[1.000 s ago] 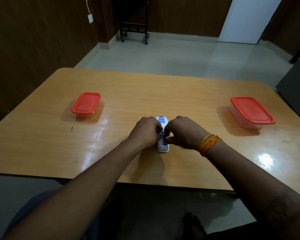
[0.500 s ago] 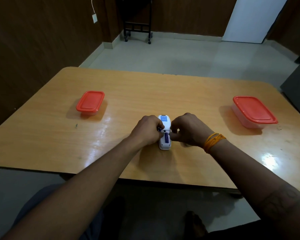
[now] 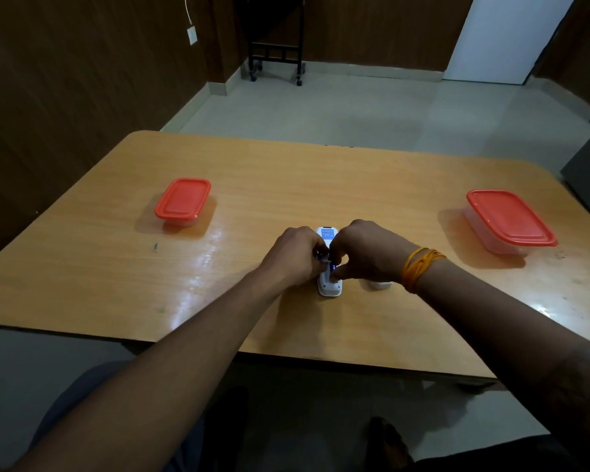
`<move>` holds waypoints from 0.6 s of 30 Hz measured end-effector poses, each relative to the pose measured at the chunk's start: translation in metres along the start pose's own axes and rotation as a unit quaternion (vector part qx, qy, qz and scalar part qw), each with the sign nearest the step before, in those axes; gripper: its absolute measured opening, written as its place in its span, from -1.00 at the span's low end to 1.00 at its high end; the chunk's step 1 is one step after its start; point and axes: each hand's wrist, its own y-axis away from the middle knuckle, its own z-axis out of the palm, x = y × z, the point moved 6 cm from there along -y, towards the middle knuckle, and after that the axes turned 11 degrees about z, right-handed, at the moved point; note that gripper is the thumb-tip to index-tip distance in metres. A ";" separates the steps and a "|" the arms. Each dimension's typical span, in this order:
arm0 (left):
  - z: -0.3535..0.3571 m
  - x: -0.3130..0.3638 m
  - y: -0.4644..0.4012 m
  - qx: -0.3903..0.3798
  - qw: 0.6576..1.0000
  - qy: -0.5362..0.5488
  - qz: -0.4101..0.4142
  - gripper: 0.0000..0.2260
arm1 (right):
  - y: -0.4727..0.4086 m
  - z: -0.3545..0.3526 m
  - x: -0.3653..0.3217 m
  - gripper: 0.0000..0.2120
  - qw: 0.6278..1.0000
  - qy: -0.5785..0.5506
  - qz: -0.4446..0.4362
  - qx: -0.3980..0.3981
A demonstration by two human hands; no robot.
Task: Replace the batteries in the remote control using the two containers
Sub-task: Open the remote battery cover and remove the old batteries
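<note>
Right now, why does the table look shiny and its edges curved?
Head view: ceiling light glares off the glossy table beside the left hand and near the right edge; the wide lens bows its edges; the room is dim, and each red-lidded container casts a soft shadow.

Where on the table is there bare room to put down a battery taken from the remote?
Bare wood lies between the left container and the left hand, between the right hand and the right container, and across the table's far half. It is crowded at the remote, where both hands work, with a small white piece by the right wrist.
</note>
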 end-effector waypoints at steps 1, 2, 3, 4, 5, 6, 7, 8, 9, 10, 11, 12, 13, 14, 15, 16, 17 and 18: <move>0.000 0.000 0.000 -0.001 1.000 0.002 0.002 -0.81 | -0.001 -0.001 -0.001 -0.68 1.000 0.004 -0.003 -0.005; 0.000 0.000 -0.001 -0.004 1.000 0.005 0.004 -0.81 | -0.002 -0.002 -0.001 -0.67 1.000 0.008 -0.006 -0.008; 0.000 -0.001 -0.001 -0.007 1.000 0.008 0.005 -0.80 | -0.003 -0.002 -0.002 -0.66 1.000 0.011 -0.008 -0.009; 0.000 -0.001 -0.001 -0.009 1.000 0.010 0.004 -0.80 | -0.004 -0.002 -0.002 -0.65 1.000 0.015 -0.010 -0.010; -0.001 -0.001 -0.002 -0.010 1.000 0.012 0.004 -0.80 | -0.004 -0.002 -0.003 -0.65 1.000 0.021 -0.012 -0.010; -0.001 -0.002 -0.002 -0.009 1.000 0.015 0.003 -0.81 | -0.005 -0.002 -0.004 -0.66 0.999 0.028 -0.015 -0.010; -0.001 -0.001 -0.001 -0.006 1.000 0.017 0.003 -0.82 | -0.004 -0.002 -0.005 -0.67 0.999 0.037 -0.019 -0.008; -0.001 -0.001 -0.001 -0.003 1.000 0.018 0.005 -0.84 | -0.004 -0.001 -0.007 -0.69 0.999 0.048 -0.023 -0.006; -0.001 0.000 0.000 -0.002 1.000 0.019 0.006 -0.85 | -0.004 -0.001 -0.009 -0.70 0.998 0.059 -0.028 -0.004; -0.001 0.000 0.000 -0.003 1.000 0.019 0.006 -0.85 | -0.004 -0.001 -0.011 -0.71 0.997 0.068 -0.032 -0.002; 0.000 0.000 0.000 -0.005 1.000 0.018 0.004 -0.86 | -0.003 -0.002 -0.013 -0.72 0.997 0.074 -0.036 0.003; 0.000 0.000 0.000 -0.006 1.000 0.017 0.003 -0.86 | -0.003 -0.002 -0.014 -0.72 0.996 0.077 -0.038 0.007; -0.001 0.000 0.001 -0.006 1.000 0.018 0.002 -0.85 | -0.003 -0.003 -0.015 -0.72 0.996 0.078 -0.041 0.011; -0.001 0.001 0.001 -0.008 1.000 0.019 0.001 -0.85 | -0.002 -0.002 -0.015 -0.73 0.996 0.078 -0.043 0.013; -0.001 0.001 0.001 -0.010 1.000 0.020 0.000 -0.84 | -0.001 -0.002 -0.015 -0.74 0.996 0.079 -0.045 0.016; -0.002 0.002 0.001 -0.013 1.000 0.020 -0.001 -0.83 | 0.001 -0.001 -0.014 -0.75 0.996 0.076 -0.048 0.020; -0.002 0.003 0.001 -0.016 1.000 0.020 0.000 -0.81 | 0.003 0.001 -0.014 -0.76 0.996 0.067 -0.054 0.027; -0.003 0.004 0.002 -0.017 1.000 0.022 0.001 -0.80 | 0.004 0.003 -0.013 -0.77 0.996 0.051 -0.063 0.038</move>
